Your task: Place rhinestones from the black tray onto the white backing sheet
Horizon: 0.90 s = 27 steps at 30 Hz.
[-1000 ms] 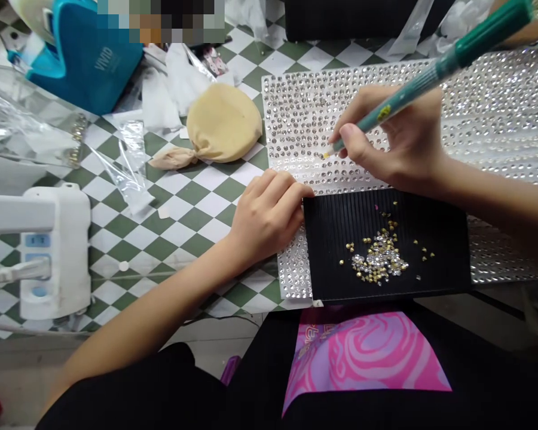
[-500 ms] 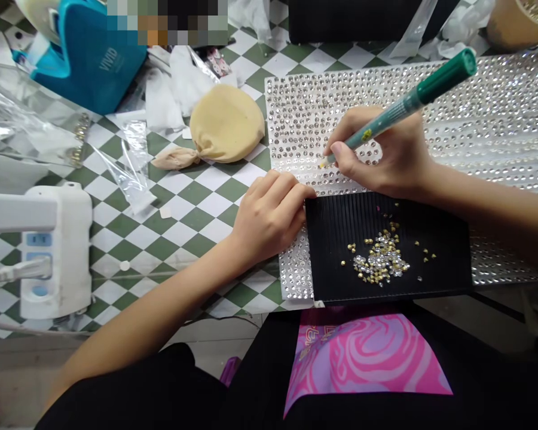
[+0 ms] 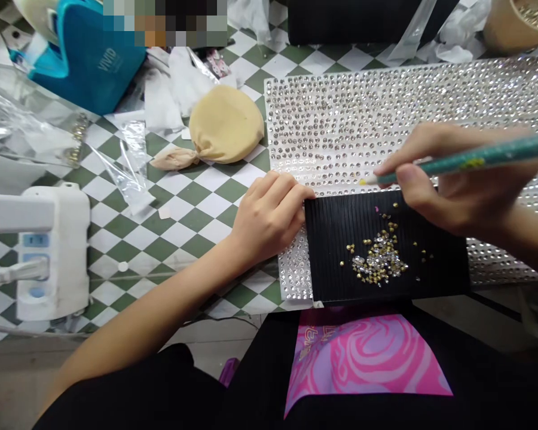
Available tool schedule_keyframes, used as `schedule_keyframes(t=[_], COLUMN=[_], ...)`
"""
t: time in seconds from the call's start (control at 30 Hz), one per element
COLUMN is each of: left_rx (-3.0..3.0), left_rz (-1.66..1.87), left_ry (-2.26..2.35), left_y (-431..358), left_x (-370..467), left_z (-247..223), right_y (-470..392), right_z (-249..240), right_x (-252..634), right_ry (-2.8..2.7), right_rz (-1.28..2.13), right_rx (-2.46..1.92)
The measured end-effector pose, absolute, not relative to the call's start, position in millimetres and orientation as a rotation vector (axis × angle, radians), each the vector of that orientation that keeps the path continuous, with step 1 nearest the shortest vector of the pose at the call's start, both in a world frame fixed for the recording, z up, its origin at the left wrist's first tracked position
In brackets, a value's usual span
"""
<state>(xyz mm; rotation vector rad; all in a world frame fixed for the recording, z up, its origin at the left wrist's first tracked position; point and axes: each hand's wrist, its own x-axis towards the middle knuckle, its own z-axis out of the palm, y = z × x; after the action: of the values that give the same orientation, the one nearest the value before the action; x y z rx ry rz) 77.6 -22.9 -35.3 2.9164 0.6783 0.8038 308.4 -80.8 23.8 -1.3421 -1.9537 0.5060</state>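
My right hand (image 3: pixel 457 179) pinches a green pen (image 3: pixel 484 160), slightly blurred, with its yellow tip pointing left. That tip is just above the far edge of a black ridged tray (image 3: pixel 336 239), over a sheet covered in rows of clear rhinestones (image 3: pixel 332 110). My left hand (image 3: pixel 269 212) is closed at the tray's left edge, its index fingertip on the far left corner; the thumb is hidden. On the tray lies a loose pile of gold-backed rhinestones (image 3: pixel 381 260), with a few scattered around. The tray covers part of the rhinestone sheet.
A tied beige pouch (image 3: pixel 226 124) lies left of the sheet on the checkered tablecloth (image 3: pixel 197 194). Further left are a white power strip (image 3: pixel 56 251), plastic bags (image 3: pixel 22 113) and a blue tape dispenser (image 3: pixel 96 60). A tan bowl of stones (image 3: pixel 511 27) stands at the far right.
My right hand has moved right and slightly nearer with the pen, which is tipped lower. The pen tip has shifted right along the sheet. My left hand has stayed in place.
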Motion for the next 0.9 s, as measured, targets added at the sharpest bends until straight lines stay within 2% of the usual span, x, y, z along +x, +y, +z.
schedule_keyframes(t=[0.2, 0.37, 0.67, 0.77, 0.9], left_rx=[2.901, 2.881, 2.884, 2.881, 2.895], left_rz=[0.825, 0.826, 0.821, 0.825, 0.828], left_ry=[0.664, 0.66, 0.661, 0.659, 0.664], left_y=[-22.8, -22.6, -22.4, -22.6, -22.8], left_x=[78.0, 78.3, 77.8, 78.0, 78.0], left_z=[-34.9, -34.5, -35.2, -35.9, -36.0], right_y=[-134.9, -145.2, -142.1, -125.4, -81.6], right_z=[19.5, 16.6, 23.9, 30.2, 26.8], right_x=[316.4, 313.7, 316.9, 320.0, 313.2], right_ry=[-1.96, -1.947, -1.937, -1.928, -1.928], right_rz=[0.568, 0.616, 0.619, 0.5, 0.478], right_rx=[-1.34, -1.346, -1.399, -1.456, -1.247])
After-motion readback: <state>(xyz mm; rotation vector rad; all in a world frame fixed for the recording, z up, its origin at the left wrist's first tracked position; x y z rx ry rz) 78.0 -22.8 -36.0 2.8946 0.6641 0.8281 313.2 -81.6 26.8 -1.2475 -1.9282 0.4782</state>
